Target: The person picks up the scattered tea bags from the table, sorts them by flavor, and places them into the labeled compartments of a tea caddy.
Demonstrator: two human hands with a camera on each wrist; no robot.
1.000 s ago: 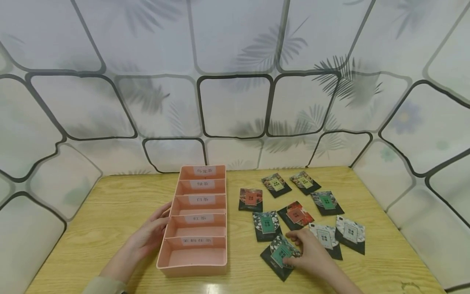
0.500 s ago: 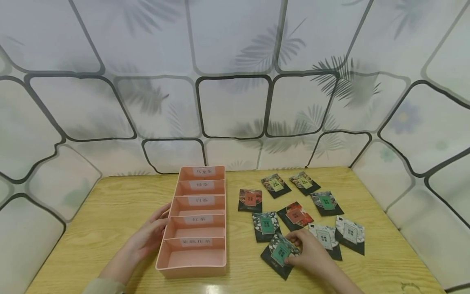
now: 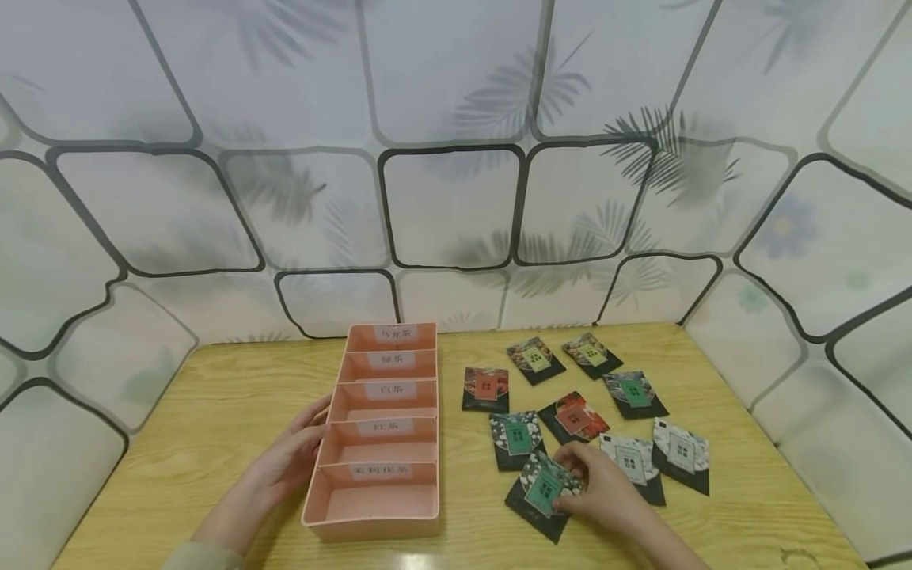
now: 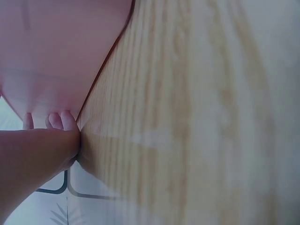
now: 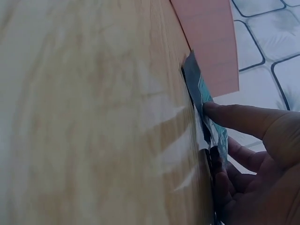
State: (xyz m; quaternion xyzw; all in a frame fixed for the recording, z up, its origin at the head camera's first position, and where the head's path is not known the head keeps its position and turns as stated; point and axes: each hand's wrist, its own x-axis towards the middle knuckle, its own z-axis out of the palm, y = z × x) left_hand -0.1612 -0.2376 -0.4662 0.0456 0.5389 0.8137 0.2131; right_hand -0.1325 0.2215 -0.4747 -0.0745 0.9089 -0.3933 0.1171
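In the head view my left hand (image 3: 288, 457) lies along the left wall of a pink divided box (image 3: 379, 529), fingers touching its side. The left wrist view shows those fingertips (image 4: 56, 121) against the pink wall. With thumb and fingers, my right hand (image 3: 602, 484) pinches the right edge of a tea sachet (image 3: 536, 514) with a dark base and green label. The sachet tilts in the right wrist view, my thumb (image 5: 234, 115) pressed on its face. Behind it lies another green-labelled sachet (image 3: 518, 437).
Around them lie red-labelled sachets (image 3: 487, 388), white ones (image 3: 680, 451), yellow-labelled ones (image 3: 536, 360) and a further green one (image 3: 634, 393). The box has several labelled compartments (image 3: 385, 427). A patterned curtain (image 3: 456, 206) closes off the wooden table's (image 3: 235, 396) back and sides.
The pinched sachet has shifted and tilted slightly under my right hand. My left hand stays at the box, whose labels read more clearly now.
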